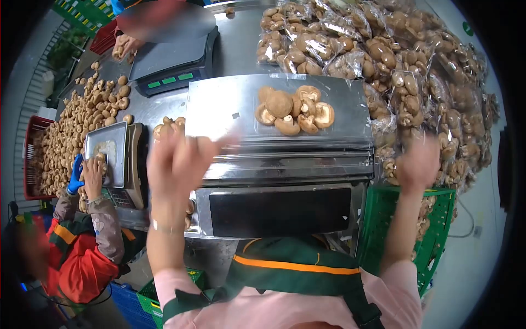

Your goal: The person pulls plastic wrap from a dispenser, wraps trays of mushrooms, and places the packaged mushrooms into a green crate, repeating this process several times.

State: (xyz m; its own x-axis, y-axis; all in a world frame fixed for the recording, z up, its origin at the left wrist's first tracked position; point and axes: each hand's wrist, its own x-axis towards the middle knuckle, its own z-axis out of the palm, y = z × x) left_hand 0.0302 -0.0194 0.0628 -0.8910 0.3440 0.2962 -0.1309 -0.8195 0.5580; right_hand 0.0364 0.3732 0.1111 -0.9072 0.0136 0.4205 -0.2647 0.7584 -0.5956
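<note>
Several brown mushrooms [279,104] lie in a group, some stems up, on the metal top of the wrapping machine [224,118]. What looks like clear plastic shows around them. My left hand [183,162] hovers over the machine's left edge, apart from the group, near a few mushrooms [167,127] behind it. My right hand [419,164] is off the machine's right side, over or beside the wrapped mushroom packs [408,104]. Both hands are smeared by motion, so I cannot make out their fingers or anything in them.
A green crate [405,225] stands below my right arm. At left, a co-worker's hands [87,175] work at a scale with a tray [107,151], beside a heap of loose mushrooms [87,118]. Another person's hand [127,45] is near a second scale [172,60].
</note>
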